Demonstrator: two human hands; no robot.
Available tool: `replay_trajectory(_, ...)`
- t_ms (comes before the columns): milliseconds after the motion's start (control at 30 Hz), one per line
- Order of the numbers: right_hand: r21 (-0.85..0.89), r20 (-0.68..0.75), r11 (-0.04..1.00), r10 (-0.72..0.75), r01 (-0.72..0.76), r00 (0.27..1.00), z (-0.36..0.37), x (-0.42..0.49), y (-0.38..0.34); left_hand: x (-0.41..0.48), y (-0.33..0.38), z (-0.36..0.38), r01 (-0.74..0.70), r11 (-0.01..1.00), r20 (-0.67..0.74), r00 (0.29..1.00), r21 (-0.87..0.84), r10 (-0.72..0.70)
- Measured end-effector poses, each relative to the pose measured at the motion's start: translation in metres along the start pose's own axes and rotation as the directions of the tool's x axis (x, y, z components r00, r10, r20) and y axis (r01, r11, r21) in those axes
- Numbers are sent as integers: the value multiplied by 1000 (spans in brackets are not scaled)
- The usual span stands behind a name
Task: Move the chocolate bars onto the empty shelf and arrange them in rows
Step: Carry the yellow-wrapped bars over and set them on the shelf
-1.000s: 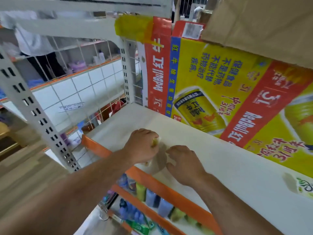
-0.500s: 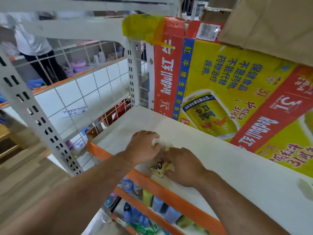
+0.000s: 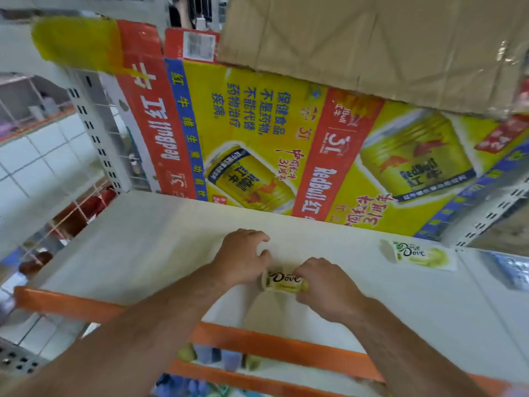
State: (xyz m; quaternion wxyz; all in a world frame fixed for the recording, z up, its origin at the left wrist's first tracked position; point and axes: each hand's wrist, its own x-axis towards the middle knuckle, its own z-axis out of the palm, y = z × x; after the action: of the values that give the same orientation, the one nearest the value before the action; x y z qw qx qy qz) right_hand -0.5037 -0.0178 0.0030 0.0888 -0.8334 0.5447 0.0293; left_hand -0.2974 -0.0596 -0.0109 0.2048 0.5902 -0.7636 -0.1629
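Chocolate bar (image 3: pixel 284 280) ends (probably gripped) under hands

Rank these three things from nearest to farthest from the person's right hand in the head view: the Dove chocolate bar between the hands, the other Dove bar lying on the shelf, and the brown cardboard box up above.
1. Yellow-and-white Dove chocolate bar, touching the right hand on its left.
2. Green-and-white Dove bar, lying apart to the right.
3. Brown cardboard box, overhead at the back.
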Motion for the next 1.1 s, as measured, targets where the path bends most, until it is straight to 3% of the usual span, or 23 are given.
replay_trajectory(200,8,12,994,105,-105,994,-3,-45,80,25,76,45,-67,998,-2,998,-2,67)
replay_trajectory(600,-22,74,989,148,-147,986,-24,-113,228,60,203,138,-43,999,18,999,-10,43)
replay_trajectory(867,-43,-179,991,116,-125,977,-23,-96,277,53,210,167,-71,985,-57,995,160,81)
replay_trajectory(1100,1,-236,993,114,-117,965,-13,-79,285,54,210,173,-76,975,-124,987,210,103)
